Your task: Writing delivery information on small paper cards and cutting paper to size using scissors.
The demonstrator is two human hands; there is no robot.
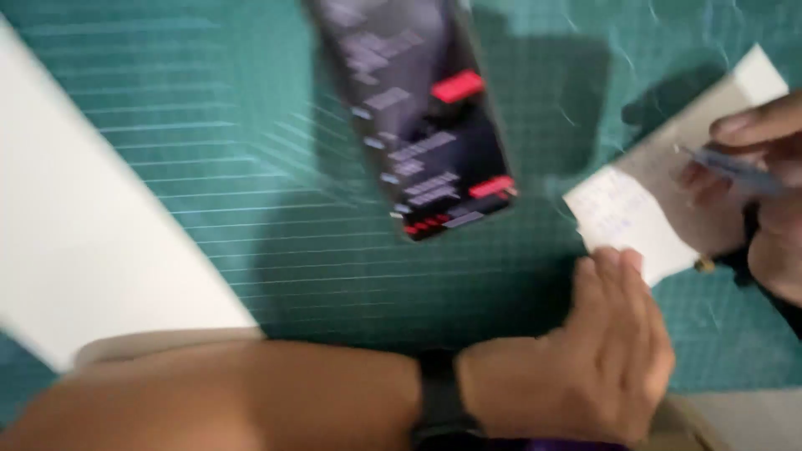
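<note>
A small white paper slip [635, 221] lies on a green cutting mat [251, 167] at the right. My left hand [597, 351] rests on the mat with its fingertips pressing the slip's near edge; a dark band circles its wrist. My right hand [764, 184] comes in from the right edge and grips a pen [735, 167], its tip over the paper. The picture is blurred by motion.
A dark phone [418, 117] with a lit screen of grey and red blocks lies on the mat above the middle. A large white sheet [75, 217] covers the mat's left side. A pale table edge [752, 418] shows at the bottom right.
</note>
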